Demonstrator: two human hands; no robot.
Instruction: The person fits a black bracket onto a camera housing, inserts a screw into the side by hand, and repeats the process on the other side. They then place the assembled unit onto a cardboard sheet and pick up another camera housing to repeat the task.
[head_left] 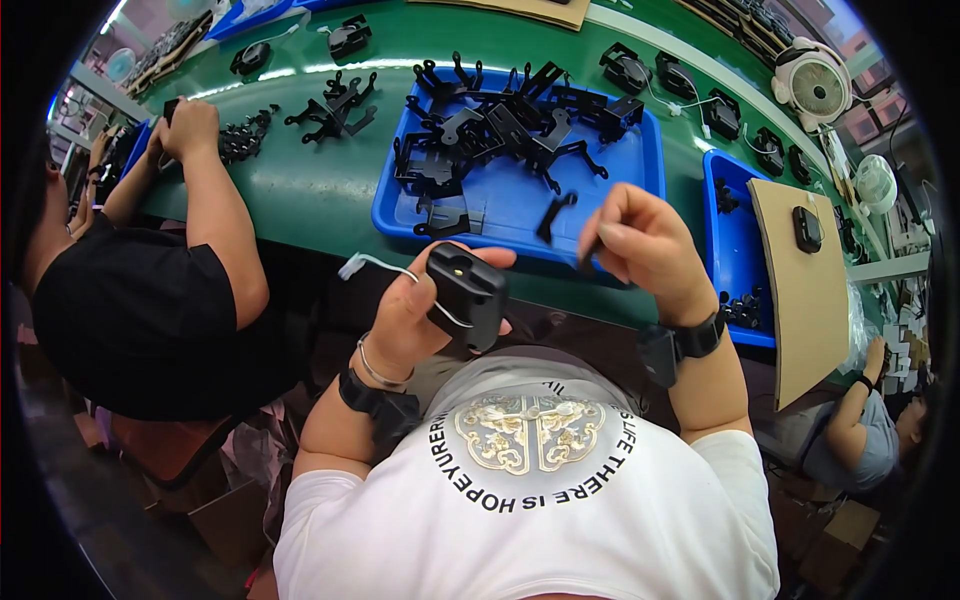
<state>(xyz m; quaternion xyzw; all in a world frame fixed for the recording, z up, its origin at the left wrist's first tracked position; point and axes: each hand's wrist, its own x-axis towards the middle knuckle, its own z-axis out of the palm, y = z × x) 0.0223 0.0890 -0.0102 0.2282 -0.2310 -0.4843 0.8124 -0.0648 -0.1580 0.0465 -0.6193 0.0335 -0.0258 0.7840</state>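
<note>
My left hand (405, 310) grips a boxy black plastic housing (478, 298) with rounded corners, tilted in front of my chest. From the housing a thin white cable (385, 262) loops over my thumb and ends in a white connector. To its right, at the front rim of the blue tray, my right hand (650, 245) is closed in a pinch on a small black plastic piece (590, 255), blurred and partly hidden by the fingers. Just left of those fingertips is a blurred black bracket (556, 215); whether it touches the tray cannot be told.
The blue tray (650, 165) holds a heap of black brackets (500, 130). More brackets (335, 108) lie left on the green table (290, 190). Several cabled housings (625, 68) line the back. Right stand a second blue tray (722, 240) and cardboard (800, 290). A co-worker (150, 290) works at left.
</note>
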